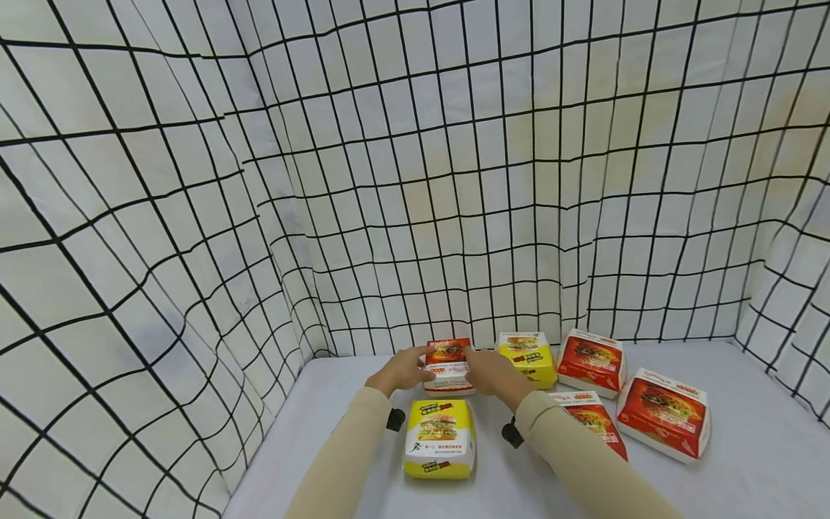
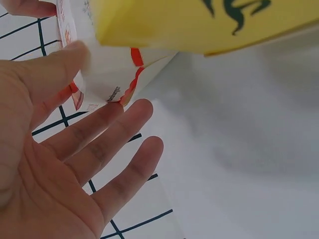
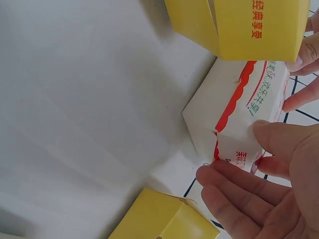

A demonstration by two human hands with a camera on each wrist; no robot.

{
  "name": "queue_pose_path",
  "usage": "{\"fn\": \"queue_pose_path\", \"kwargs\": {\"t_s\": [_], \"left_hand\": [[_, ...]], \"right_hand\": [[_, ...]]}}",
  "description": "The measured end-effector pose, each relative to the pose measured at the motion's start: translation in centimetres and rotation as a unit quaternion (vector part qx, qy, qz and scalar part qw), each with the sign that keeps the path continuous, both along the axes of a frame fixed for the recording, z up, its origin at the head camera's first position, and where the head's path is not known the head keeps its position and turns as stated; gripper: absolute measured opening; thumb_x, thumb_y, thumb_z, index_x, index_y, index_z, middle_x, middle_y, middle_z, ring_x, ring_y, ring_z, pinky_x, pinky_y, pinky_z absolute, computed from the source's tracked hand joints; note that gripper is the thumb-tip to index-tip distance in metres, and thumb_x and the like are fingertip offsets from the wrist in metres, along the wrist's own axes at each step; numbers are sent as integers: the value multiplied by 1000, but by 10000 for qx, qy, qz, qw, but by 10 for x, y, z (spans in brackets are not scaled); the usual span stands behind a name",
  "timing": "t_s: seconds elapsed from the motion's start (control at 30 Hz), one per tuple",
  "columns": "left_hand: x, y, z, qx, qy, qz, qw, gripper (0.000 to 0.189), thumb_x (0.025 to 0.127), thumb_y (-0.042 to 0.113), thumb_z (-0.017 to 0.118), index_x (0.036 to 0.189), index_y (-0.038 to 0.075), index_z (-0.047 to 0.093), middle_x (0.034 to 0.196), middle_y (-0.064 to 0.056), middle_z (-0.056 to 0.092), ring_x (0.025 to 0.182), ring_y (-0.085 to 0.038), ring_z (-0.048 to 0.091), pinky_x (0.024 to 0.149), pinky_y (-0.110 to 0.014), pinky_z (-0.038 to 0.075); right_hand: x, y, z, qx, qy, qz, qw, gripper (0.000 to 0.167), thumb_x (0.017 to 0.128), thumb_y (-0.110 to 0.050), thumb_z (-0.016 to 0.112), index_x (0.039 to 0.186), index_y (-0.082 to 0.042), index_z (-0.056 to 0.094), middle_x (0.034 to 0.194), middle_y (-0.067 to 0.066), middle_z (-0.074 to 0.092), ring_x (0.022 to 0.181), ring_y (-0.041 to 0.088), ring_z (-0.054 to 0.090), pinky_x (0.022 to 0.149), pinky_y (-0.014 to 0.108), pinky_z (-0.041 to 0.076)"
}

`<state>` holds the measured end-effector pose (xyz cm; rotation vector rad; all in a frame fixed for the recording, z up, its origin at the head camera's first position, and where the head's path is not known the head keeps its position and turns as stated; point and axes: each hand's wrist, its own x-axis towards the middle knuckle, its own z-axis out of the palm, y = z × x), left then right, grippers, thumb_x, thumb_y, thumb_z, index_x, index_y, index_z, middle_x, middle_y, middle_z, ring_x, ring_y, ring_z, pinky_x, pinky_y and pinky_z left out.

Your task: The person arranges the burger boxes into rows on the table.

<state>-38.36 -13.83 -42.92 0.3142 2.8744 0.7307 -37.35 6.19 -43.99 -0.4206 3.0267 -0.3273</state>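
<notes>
A red-and-white burger box [image 1: 449,366] stands near the far netted wall, between my two hands. My left hand [image 1: 403,369] holds its left side with thumb and index finger. In the left wrist view the other fingers [image 2: 124,164] are spread out by the box's edge. My right hand [image 1: 494,373] grips the right side; in the right wrist view the thumb [image 3: 279,142] lies on the white carton [image 3: 234,114]. Nearer to me, between the forearms, is a yellow-and-white burger box [image 1: 439,440]. The underside of the held box is hidden.
Right of my right hand stands another yellow burger box [image 1: 527,359]. Several red burger boxes [image 1: 664,412] lie farther right, one partly behind my right sleeve [image 1: 577,447]. Black netting [image 1: 415,216] over white cloth encloses the white table [image 1: 311,432] at the back and sides.
</notes>
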Motion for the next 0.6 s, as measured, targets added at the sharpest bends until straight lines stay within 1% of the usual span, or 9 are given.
{"fn": "queue_pose_path", "kwargs": {"t_s": [0.13,0.37,0.6], "left_hand": [[-1,0,-1,0,103,-62,9999,58,96,25,72,151,21,51,128,-17,67,122,-33,60,99,-52,52],[-2,0,0,-25,47,12,10000,57,97,26,71,150,22,52,129,-17,67,117,-32,63,96,-51,54],[-1,-1,-1,-39,63,26,10000,57,96,25,72,150,21,52,130,-17,66,114,-32,65,94,-51,55]], "right_hand": [[0,1,0,-82,-48,-36,9999,53,99,-28,67,145,-9,48,124,19,67,89,26,61,78,41,53],[1,2,1,-144,-72,-49,9999,55,100,-27,67,148,-10,46,128,21,65,92,26,61,80,42,53],[0,2,1,-171,-53,-45,9998,56,99,-28,67,148,-9,46,125,20,65,90,26,59,78,40,53]]}}
